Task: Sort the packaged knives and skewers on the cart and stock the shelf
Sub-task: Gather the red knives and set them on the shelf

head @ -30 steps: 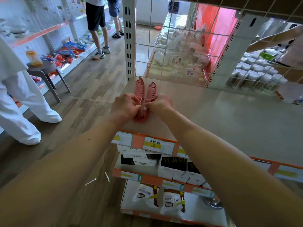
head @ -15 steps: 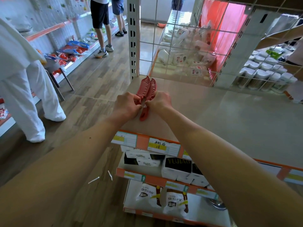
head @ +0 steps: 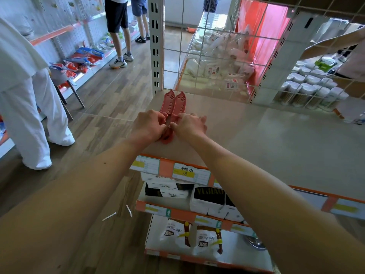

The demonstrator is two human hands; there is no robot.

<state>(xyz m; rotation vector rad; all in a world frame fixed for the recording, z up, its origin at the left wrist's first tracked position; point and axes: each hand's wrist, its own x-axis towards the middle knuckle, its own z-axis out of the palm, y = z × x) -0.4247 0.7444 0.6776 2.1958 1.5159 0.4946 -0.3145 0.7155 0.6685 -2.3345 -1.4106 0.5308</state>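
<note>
Two red knives in red sheaths lie side by side at the left end of the shelf top (head: 266,139), tips pointing away from me. The left knife (head: 167,102) and the right knife (head: 180,104) touch along their length. My left hand (head: 149,125) pinches the handle of the left one. My right hand (head: 189,125) pinches the handle of the right one. The handles are mostly hidden under my fingers. No cart and no skewers are in view.
A wire grid back panel (head: 246,56) and a white upright post (head: 156,44) close the shelf's far side. Lower shelves hold boxes (head: 207,200) and bags (head: 205,238). A person in white (head: 23,99) stands to the left in the aisle, two others farther back.
The two knives, splayed apart at the tips a second ago, now lie parallel and pressed together. Both hands stayed on the handles.
</note>
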